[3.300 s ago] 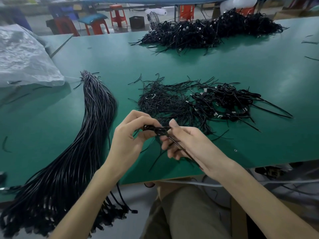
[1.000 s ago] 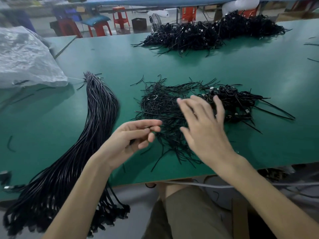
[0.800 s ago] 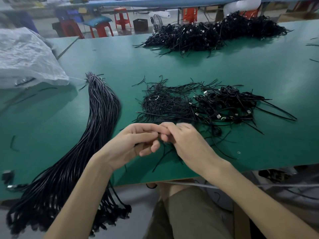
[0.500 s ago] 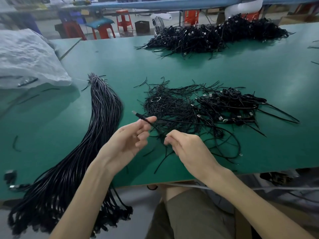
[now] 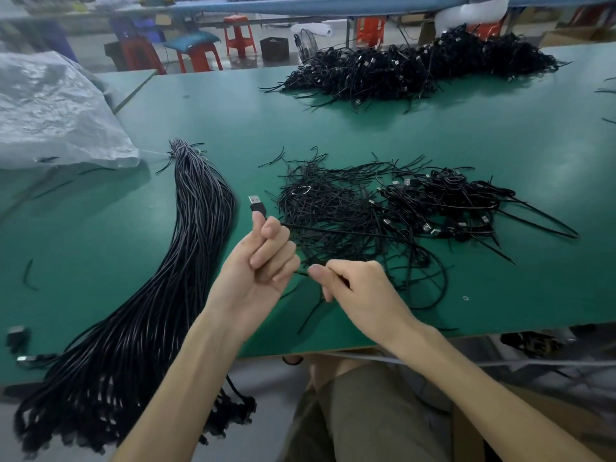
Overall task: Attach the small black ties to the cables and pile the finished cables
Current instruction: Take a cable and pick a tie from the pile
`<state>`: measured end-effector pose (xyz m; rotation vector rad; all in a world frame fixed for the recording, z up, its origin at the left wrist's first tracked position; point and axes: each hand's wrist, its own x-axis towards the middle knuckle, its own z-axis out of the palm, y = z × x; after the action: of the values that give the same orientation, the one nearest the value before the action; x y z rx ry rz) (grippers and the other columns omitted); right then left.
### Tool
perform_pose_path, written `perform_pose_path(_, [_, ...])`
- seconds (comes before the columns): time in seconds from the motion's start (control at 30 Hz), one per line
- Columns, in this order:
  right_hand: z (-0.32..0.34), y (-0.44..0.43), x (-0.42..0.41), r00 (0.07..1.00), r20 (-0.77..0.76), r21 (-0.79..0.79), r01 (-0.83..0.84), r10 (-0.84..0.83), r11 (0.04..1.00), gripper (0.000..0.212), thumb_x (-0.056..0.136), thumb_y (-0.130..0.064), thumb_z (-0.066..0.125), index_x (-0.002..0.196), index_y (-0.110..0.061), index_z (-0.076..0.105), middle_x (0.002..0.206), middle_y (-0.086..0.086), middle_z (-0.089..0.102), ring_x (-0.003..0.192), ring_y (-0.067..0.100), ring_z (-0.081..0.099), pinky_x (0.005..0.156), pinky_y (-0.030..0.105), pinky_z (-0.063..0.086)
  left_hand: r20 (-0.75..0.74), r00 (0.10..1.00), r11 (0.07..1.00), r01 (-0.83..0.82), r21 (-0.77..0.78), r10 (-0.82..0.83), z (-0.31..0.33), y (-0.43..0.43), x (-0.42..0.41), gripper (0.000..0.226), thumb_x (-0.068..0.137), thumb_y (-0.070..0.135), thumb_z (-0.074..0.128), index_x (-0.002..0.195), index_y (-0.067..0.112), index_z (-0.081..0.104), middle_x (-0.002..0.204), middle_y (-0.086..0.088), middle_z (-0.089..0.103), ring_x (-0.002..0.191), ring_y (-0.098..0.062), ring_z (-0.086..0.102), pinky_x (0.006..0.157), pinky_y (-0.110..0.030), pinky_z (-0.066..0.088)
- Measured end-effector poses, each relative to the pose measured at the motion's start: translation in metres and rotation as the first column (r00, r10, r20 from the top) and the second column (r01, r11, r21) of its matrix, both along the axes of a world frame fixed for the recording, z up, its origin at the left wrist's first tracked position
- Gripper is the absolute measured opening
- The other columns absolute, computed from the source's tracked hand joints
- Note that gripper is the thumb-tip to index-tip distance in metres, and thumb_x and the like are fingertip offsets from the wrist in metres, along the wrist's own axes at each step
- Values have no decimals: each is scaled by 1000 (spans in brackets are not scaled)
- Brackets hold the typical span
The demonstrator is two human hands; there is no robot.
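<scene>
My left hand (image 5: 258, 265) grips a black USB cable, and its plug (image 5: 257, 205) sticks up above my thumb. To its right, my right hand (image 5: 356, 288) pinches the same cable's black cord, which loops out over the green table (image 5: 366, 128) toward the right (image 5: 436, 288). Behind my hands lies a heap of loose black ties (image 5: 326, 205). Right of it sits a small pile of tied cables (image 5: 453, 201). A long bundle of straight black cables (image 5: 173, 271) runs down the left side and hangs over the table's front edge.
A large pile of black cables (image 5: 416, 68) lies at the far side of the table. A crumpled grey plastic sack (image 5: 50, 111) covers the far left. Orange stools (image 5: 238, 35) stand on the floor behind. My knees sit under the front edge.
The finished cable left my hands. My right hand reached to the piles, then came back. Both hands now hold a new cable, its plug lifted upright in my left hand.
</scene>
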<state>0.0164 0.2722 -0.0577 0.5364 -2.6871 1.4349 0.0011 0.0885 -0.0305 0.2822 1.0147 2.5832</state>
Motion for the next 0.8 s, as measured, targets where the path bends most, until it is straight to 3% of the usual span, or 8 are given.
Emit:
perform_pose_path(0.1, [3, 8, -10, 995, 21, 24, 100, -100, 995, 67, 102, -60, 46, 52, -16, 44, 46, -1, 48, 42, 8, 44, 51, 27, 39, -207, 964, 943, 93, -319, -165, 1, -12, 5, 42, 108, 20, 35, 71, 22, 55, 51, 7, 29, 47, -10, 22, 51, -23, 26])
perform_pose_path(0.17, [9, 14, -19, 982, 27, -10, 188, -188, 982, 67, 104, -51, 50, 48, -14, 47, 42, -5, 50, 41, 5, 50, 51, 18, 37, -301, 881, 740, 77, -668, -364, -2, -13, 9, 39, 105, 18, 43, 71, 21, 61, 53, 5, 39, 48, -12, 31, 52, -23, 28])
perform_pose_path(0.23, [18, 15, -25, 978, 24, -81, 208, -206, 975, 62, 104, -45, 52, 51, -16, 60, 42, -8, 53, 42, 5, 52, 57, 20, 43, -321, 821, 536, -23, -844, -471, -7, -6, 12, 36, 106, 26, 46, 80, 11, 65, 56, 0, 53, 49, -18, 47, 54, -23, 38])
perform_pose_path(0.3, [27, 10, -26, 984, 39, -183, 181, -176, 966, 52, 105, -41, 53, 60, -20, 67, 43, -10, 51, 43, 6, 49, 55, 28, 47, -398, 830, 475, -189, -859, -390, -14, 4, 14, 40, 106, 33, 45, 90, 1, 65, 72, -5, 70, 65, -26, 66, 65, -32, 51])
perform_pose_path(0.37, [34, 1, -24, 985, 68, -320, 170, -157, 932, 39, 107, -32, 53, 74, -16, 68, 46, -15, 52, 43, 2, 48, 49, 18, 42, -524, 822, 432, -398, -809, -224, -21, 14, 14, 40, 106, 33, 43, 100, 1, 67, 89, -8, 75, 84, -26, 70, 80, -46, 54])
perform_pose_path(0.47, [38, -8, -21, 981, 74, -444, 195, -181, 875, 23, 107, -20, 52, 90, -14, 65, 49, -20, 54, 45, 1, 49, 47, 11, 40, -562, 821, 434, -473, -767, -99, -24, 26, 14, 41, 105, 35, 42, 112, 3, 66, 101, -18, 72, 94, -37, 65, 88, -58, 50])
perform_pose_path(0.7, [36, -16, -14, 980, 80, -468, 201, -185, 860, 9, 103, -20, 59, 99, -13, 63, 56, -15, 60, 50, 1, 49, 56, 24, 43, -629, 774, 412, -553, -724, -67, -29, 34, 21, 40, 109, 36, 37, 104, 1, 55, 86, -23, 60, 71, -37, 50, 68, -58, 45])
perform_pose_path(0.8, [33, -17, -13, 984, 73, -459, 178, -162, 870, 3, 101, -16, 61, 99, -15, 62, 57, -14, 61, 53, 0, 53, 62, 26, 45, -594, 800, 415, -515, -750, -81, -32, 33, 22, 41, 107, 36, 37, 108, -1, 55, 89, -20, 64, 74, -33, 55, 72, -56, 48])
